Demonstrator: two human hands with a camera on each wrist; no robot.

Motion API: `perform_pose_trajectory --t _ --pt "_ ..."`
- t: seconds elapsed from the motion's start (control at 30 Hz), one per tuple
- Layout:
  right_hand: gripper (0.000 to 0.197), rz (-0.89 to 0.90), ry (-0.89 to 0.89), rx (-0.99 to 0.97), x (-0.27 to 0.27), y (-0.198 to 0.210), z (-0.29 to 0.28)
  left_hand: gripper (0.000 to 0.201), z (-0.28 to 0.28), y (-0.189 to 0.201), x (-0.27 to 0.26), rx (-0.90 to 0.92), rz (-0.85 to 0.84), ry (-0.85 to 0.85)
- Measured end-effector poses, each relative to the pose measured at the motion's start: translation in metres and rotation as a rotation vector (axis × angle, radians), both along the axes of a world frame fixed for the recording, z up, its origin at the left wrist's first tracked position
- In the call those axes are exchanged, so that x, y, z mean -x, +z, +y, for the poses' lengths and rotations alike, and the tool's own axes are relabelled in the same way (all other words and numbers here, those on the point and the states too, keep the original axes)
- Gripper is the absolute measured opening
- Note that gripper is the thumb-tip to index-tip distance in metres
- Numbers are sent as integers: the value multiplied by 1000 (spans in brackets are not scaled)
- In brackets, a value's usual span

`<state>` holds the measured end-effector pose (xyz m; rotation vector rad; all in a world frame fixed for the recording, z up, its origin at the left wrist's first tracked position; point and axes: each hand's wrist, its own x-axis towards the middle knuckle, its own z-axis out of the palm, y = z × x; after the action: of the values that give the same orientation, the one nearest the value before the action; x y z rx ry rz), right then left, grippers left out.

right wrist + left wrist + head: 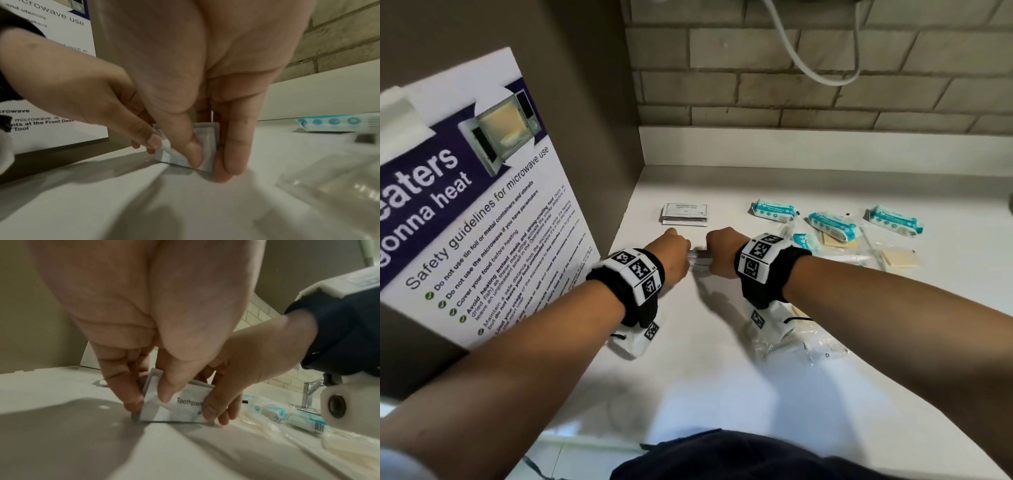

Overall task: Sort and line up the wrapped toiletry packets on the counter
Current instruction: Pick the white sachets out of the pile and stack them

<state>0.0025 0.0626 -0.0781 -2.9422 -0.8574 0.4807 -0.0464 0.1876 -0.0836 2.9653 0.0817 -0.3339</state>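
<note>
Toothpaste sachets (180, 404): small stack, on edge on counter (722, 370), pinched between left hand (671, 255) and right hand (722, 251), one at each end.

The toothpaste sachets (180, 404) are white with black lettering. The shampoo sachets (685, 213) near the counter's back left corner are white with dark print. Three wipe packs (774, 210) toward the right edge are teal and white. The counter (722, 377) is plain white. Wrist bands (635, 270) carry black-and-white square code patterns. The poster (482, 205) is white with a purple band.
</note>
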Motion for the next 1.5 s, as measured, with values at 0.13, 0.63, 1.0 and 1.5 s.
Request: perform_pose_trajectory --t 0.13,0.63,1.0,1.5 --pt "27 3 -28 -21 -3 2 0 25 -1 -1 -1 -31 -64 7" --pt "31 125 -76 -79 -19 10 2 36 17 1 -8 196 -16 194" --pt "12 327 -141 -178 -46 8 26 25 45 -5 -28 318 -29 391" --pt "49 116 106 73 -32 16 29 45 34 13 -32 130 140 211"
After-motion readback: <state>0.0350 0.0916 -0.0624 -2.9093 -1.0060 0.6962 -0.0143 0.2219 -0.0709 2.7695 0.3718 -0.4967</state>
